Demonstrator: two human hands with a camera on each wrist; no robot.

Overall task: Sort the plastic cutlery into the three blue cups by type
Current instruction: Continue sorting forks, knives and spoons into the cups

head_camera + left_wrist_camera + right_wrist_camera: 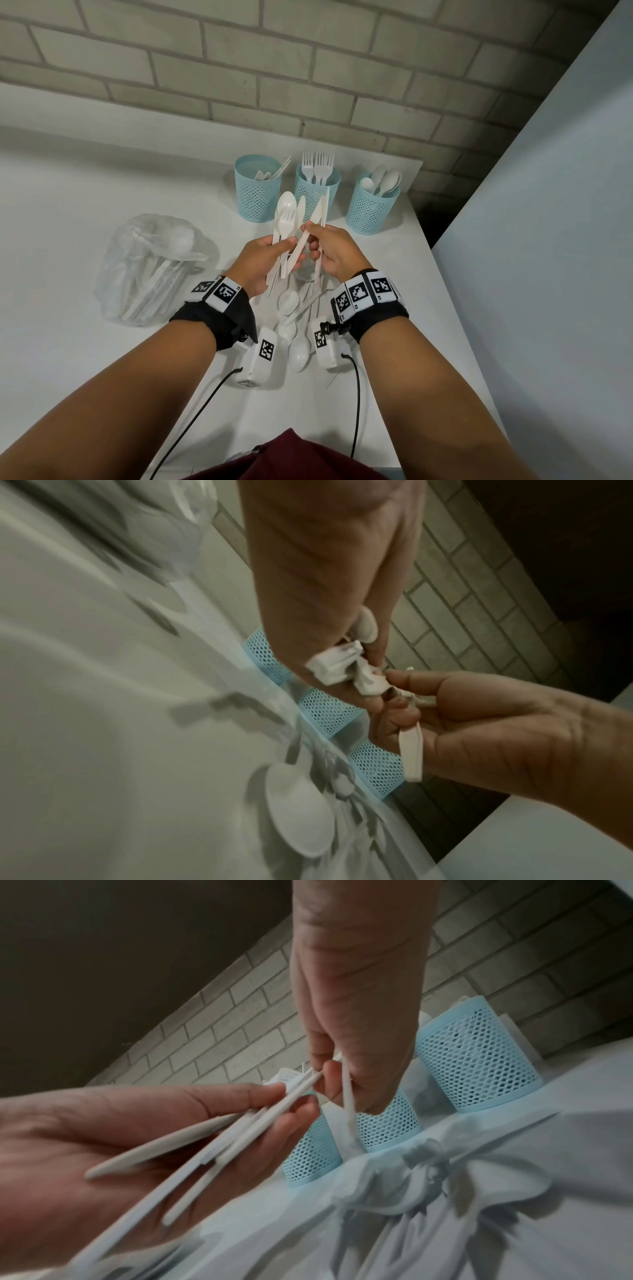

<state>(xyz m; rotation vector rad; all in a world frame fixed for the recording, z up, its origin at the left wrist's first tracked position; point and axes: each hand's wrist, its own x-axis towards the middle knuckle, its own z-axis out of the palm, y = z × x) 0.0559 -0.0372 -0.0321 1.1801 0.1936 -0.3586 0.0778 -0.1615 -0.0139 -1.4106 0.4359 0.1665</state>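
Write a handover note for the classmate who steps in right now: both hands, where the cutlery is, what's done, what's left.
Left hand grips a mixed bunch: spoon, fork, knives.
Right hand pinches a knife from that bunch.
Done: left cup has knives, middle cup forks, right cup spoons.
Left: the bunch, loose pieces on the table, more in the plastic bag.

Person: bare forearms; black fabric wrist straps (219, 322) bearing white square-coded tags; white boxy wrist cameras (259, 359) beneath, black cables (191, 421) trailing; maroon garment (287, 455).
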